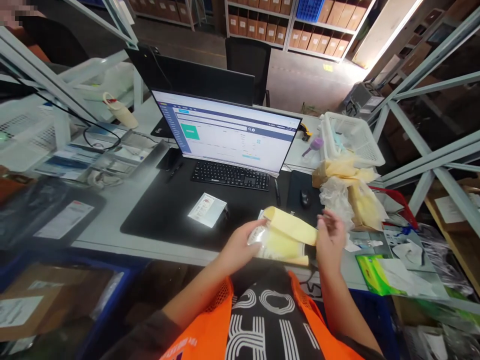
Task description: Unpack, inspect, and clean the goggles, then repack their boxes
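Note:
A pale yellow padded mailer bag [287, 232] is held over the near edge of the desk, above my lap. My left hand [242, 245] grips its left end, fingers curled around the crinkled plastic there. My right hand [330, 237] holds the right end, fingers partly closed on the edge. The upper flap of the bag is folded over towards the right. A small white box [207, 209] lies on the black desk mat [157, 215] just left of my hands.
A monitor [225, 131] and black keyboard [230, 175] stand behind the hands, a mouse [305, 198] to the right. More yellow bags and plastic [352, 192] pile beside a white basket [352, 137]. Clear trays [112, 160] sit left; blue bins below the desk.

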The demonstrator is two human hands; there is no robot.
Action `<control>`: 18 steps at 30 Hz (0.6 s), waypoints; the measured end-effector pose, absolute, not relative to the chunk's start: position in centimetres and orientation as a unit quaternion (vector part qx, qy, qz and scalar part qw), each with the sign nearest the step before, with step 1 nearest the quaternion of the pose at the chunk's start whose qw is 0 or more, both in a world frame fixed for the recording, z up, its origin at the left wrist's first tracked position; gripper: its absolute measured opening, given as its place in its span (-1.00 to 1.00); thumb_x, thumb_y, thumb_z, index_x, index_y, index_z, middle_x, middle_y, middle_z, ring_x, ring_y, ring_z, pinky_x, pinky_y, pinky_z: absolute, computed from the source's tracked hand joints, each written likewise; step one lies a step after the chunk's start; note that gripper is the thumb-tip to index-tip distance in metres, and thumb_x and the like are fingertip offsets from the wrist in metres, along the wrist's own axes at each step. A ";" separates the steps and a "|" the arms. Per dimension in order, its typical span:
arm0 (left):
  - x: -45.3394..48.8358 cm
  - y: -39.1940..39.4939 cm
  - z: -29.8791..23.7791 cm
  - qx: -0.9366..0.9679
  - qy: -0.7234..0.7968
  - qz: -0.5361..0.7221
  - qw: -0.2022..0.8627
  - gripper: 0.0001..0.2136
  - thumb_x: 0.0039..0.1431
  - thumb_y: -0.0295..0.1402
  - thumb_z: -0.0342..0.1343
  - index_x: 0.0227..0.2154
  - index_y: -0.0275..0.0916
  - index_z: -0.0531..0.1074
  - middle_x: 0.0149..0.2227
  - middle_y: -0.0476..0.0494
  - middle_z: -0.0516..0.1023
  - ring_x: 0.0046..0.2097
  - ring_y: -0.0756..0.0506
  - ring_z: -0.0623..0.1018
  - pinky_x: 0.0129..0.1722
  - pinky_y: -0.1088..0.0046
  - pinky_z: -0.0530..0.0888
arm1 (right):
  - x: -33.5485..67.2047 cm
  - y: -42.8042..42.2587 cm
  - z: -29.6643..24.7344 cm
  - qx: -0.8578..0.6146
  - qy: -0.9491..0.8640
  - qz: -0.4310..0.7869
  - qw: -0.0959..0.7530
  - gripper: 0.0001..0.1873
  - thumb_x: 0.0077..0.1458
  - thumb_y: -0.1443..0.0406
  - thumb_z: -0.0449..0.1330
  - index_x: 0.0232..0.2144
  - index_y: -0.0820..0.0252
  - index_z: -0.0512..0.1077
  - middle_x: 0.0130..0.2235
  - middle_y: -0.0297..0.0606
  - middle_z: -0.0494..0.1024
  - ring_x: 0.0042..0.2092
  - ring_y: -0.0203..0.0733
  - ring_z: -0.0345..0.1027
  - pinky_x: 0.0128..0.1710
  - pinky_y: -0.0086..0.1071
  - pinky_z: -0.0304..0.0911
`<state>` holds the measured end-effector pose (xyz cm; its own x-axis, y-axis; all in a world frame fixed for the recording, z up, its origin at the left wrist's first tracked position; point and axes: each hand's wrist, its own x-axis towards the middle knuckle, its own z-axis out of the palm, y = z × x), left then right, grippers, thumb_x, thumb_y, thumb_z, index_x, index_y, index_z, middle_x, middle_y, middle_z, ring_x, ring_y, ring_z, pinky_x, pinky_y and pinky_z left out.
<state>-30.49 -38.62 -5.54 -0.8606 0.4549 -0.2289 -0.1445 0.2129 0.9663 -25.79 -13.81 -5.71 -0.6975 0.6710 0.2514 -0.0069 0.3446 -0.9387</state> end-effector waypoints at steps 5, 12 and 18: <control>-29.2 -37.5 -6.5 0.062 0.761 0.618 0.186 -0.37 -0.05 -0.60 0.09 0.17 -0.24 0.38 0.20 -0.25 0.46 0.20 -0.24 0.45 0.28 0.12 0.30 | -22.3 -16.0 -2.5 0.119 -0.865 0.357 0.334 -0.61 0.14 0.47 0.20 -0.05 -0.04 0.52 -0.20 -0.27 0.61 -0.15 -0.11 0.52 -0.10 -0.21 0.45; -27.5 -37.2 -5.9 0.181 0.757 0.611 0.144 -0.25 -0.04 -0.65 0.03 0.29 -0.11 0.21 0.24 -0.19 0.37 0.23 -0.19 0.41 0.26 0.18 0.34 | -25.6 -17.8 -4.8 0.061 -0.917 0.356 0.170 -0.69 0.20 0.22 0.25 0.00 0.05 0.56 0.00 -0.11 0.61 0.01 0.05 0.51 0.02 -0.02 0.44; -26.6 -37.2 -5.8 0.246 0.745 0.601 0.153 -0.28 0.03 -0.66 -0.03 0.29 -0.09 0.18 0.27 -0.17 0.33 0.29 -0.17 0.33 0.33 0.19 0.24 | -25.0 -18.2 -5.9 -0.011 -0.877 0.456 0.149 -0.81 0.06 0.21 0.38 -0.22 0.03 0.65 -0.16 -0.20 0.68 -0.13 -0.02 0.57 -0.06 -0.10 0.50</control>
<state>-26.56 -37.19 -5.75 -0.8326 0.5496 0.0681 0.1831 0.1571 0.9705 -25.02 -18.21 -5.86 -0.9552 0.1554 0.2519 -0.1169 0.5836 -0.8036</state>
